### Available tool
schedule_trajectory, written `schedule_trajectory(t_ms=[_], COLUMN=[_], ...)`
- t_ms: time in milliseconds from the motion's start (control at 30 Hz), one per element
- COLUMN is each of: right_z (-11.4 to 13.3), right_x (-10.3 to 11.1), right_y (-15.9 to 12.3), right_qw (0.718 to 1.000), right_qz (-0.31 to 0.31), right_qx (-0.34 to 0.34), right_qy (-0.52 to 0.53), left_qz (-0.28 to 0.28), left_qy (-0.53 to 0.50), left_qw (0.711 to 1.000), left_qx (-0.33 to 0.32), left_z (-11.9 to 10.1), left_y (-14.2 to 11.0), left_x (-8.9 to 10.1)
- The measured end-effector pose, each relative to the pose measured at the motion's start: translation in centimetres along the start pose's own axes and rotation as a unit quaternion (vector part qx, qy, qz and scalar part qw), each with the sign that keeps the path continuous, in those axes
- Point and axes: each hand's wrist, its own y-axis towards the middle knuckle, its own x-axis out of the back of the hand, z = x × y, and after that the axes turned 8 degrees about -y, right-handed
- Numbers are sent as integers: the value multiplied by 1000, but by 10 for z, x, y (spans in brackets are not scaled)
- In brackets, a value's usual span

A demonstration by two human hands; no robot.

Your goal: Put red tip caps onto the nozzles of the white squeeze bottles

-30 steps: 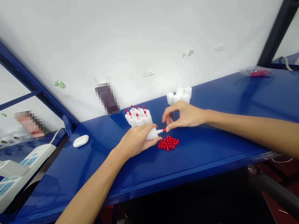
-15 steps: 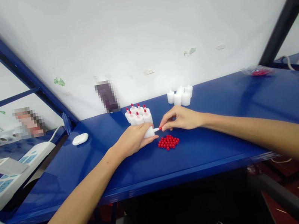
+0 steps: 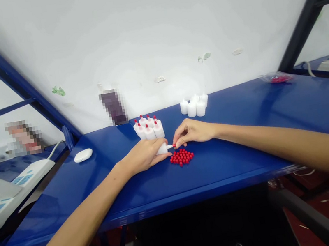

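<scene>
My left hand [image 3: 144, 155] is wrapped round a white squeeze bottle [image 3: 162, 148], tipped sideways so its nozzle points right. A small red cap [image 3: 174, 146] is at the nozzle's tip, pinched between the thumb and fingers of my right hand [image 3: 192, 131]. Just below the hands lies a cluster of loose red caps [image 3: 182, 156] on the blue table [image 3: 221, 164]. Behind my left hand stand several white bottles with red caps [image 3: 149, 131]. Farther back, to the right, is a group of white bottles [image 3: 195, 107] without red caps.
A white earbud case [image 3: 83, 155] lies on the table's left part. A blurred dark phone-like object [image 3: 114, 107] leans on the wall. At the back right is a clear plastic bag [image 3: 276, 78] with red contents. A white power strip [image 3: 15, 186] sits at the far left.
The whole view has shifted slightly, so things appear a little farther left. Both hands keep their hold on the bottle and the cap at its nozzle.
</scene>
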Motion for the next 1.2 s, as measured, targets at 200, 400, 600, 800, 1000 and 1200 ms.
schedule_trajectory(t_ms=[200,400,600,800,1000,1200], right_z=[-1,-1,3,5,5,11], right_x=[1,0,-3,1,-10,-20], right_y=[2,2,0,-9,-10,-15], right_qw=[1000,1000,999,996,957,892], right_qz=[10,12,-52,-79,-225,-277], right_qx=[-9,-12,-6,11,111,251], right_qy=[8,8,-4,-26,-147,-256], left_qz=[8,9,-35,-50,-56,-76], left_qy=[27,24,-56,-75,-87,-103], left_qw=[1000,1000,995,991,989,986], left_qx=[-8,0,72,101,109,110], left_z=[1,-1,-2,0,-1,-2], left_y=[1,1,-1,-5,-5,0], left_x=[0,0,-3,1,1,-2])
